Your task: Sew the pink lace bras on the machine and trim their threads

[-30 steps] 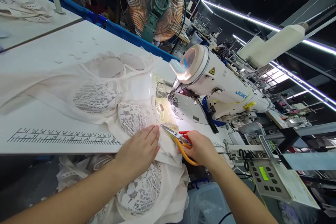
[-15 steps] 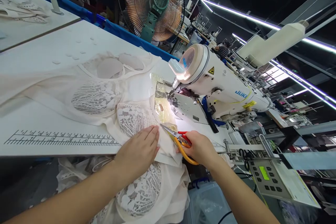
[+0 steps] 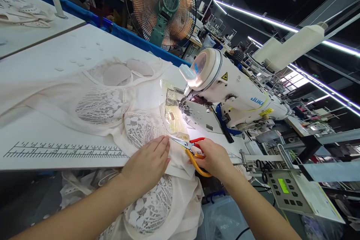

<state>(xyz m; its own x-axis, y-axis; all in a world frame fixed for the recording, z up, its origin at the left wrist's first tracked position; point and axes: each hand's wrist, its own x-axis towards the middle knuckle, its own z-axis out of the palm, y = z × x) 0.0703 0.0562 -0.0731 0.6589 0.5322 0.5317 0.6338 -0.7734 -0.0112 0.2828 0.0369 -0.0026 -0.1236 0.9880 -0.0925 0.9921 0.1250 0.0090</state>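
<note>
Your white desk [image 3: 66,50] spans the view, with the sewing machine [image 3: 225,90] standing over its right part; the work in hand lies just beside the needle area, not clearly under it. Next in size come the pale garments: one lace bra [image 3: 98,107] spreads across the desk, and a lace cup [image 3: 140,127] sits at the front near your fingers, while more lace fabric [image 3: 152,210] hangs below the desk's front edge; you cannot tell from here whether they are joined. The lace panels already sit inside plain bands, so sewing there looks well advanced. Your left hand [image 3: 150,161] lies palm down on the cup's plain cloth, its fingers extended side by side; whether that grip also pinches cloth with the thumb is hidden. Your right hand [image 3: 215,159] has its grip closed around the handles of the scissors [image 3: 187,144], whose blades point at the cloth edge beside your left fingertips. They look nearly together, and no offcut shows there, so this snip seems unfinished. Smallest, the pale scraps [image 3: 59,69] lie at the far side; you cannot tell how many pieces remain.
</note>
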